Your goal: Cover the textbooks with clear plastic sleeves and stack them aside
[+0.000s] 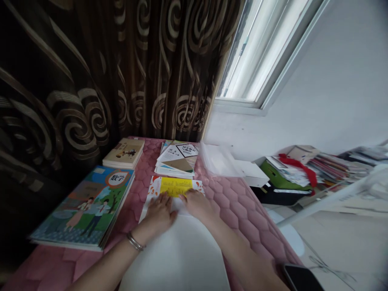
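Note:
A book with a yellow and orange cover (176, 186) lies in the middle of the pink quilted surface (236, 206), partly under a large white sheet (182, 254). My left hand (159, 214), with a bracelet on its wrist, lies flat with fingers stretched on the sheet's far edge over the book. My right hand (197, 204) presses flat beside it on the same edge, fingers pointing left. Neither hand holds anything.
A stack of illustrated textbooks (87, 208) lies at left, a beige book (124, 152) behind it, and a pile of booklets (177, 159) at the back. A dark patterned curtain (106, 68) hangs behind. A phone (301, 278) lies at lower right. Cluttered books and papers (303, 169) sit right.

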Demonstrator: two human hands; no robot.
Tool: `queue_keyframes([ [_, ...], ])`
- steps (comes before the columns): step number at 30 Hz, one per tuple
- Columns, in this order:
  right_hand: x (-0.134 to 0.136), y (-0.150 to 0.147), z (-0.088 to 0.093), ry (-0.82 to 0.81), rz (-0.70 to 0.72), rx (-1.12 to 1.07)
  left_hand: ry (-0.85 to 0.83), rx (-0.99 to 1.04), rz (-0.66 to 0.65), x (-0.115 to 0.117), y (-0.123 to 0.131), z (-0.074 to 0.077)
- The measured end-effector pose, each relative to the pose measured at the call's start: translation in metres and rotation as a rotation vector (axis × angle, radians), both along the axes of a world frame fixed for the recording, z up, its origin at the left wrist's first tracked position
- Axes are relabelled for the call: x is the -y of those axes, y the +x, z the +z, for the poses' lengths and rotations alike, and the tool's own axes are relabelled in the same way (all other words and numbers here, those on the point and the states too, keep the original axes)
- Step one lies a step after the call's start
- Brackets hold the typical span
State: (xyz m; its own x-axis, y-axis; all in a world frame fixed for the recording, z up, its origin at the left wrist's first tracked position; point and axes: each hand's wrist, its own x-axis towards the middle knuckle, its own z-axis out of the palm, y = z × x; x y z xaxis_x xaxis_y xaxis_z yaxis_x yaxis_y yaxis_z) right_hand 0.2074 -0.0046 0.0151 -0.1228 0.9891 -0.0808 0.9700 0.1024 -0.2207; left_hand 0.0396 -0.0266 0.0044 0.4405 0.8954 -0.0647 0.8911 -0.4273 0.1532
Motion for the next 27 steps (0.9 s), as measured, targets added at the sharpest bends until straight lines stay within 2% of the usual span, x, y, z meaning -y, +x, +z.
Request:
queue_keyframes([
  [3, -0.032, -0.019, -0.011, 0.120, 0.159, -0.100, 0.044, -0.009, -0.034, -0.012, 0.001, 0.004],
  [8, -0.053, -0.025, -0.039, 0.045, 0.198, -0.079, 0.115, -0.033, 0.046, -0.043, 0.010, 0.005],
  [12, -0.054, -0.023, -0.044, 0.012, 0.193, -0.076, 0.154, 0.006, 0.095, -0.067, 0.016, -0.011],
  [16, -0.053, -0.021, -0.043, -0.001, 0.186, -0.077, 0.118, 0.050, 0.023, -0.081, 0.006, -0.029],
  [20, -0.045, -0.003, -0.042, -0.001, 0.102, -0.036, 0.095, 0.048, -0.027, -0.082, -0.006, -0.034],
  [27, -0.028, 0.050, -0.046, 0.020, -0.094, 0.068, 0.025, 0.025, 0.080, -0.084, -0.003, -0.030],
])
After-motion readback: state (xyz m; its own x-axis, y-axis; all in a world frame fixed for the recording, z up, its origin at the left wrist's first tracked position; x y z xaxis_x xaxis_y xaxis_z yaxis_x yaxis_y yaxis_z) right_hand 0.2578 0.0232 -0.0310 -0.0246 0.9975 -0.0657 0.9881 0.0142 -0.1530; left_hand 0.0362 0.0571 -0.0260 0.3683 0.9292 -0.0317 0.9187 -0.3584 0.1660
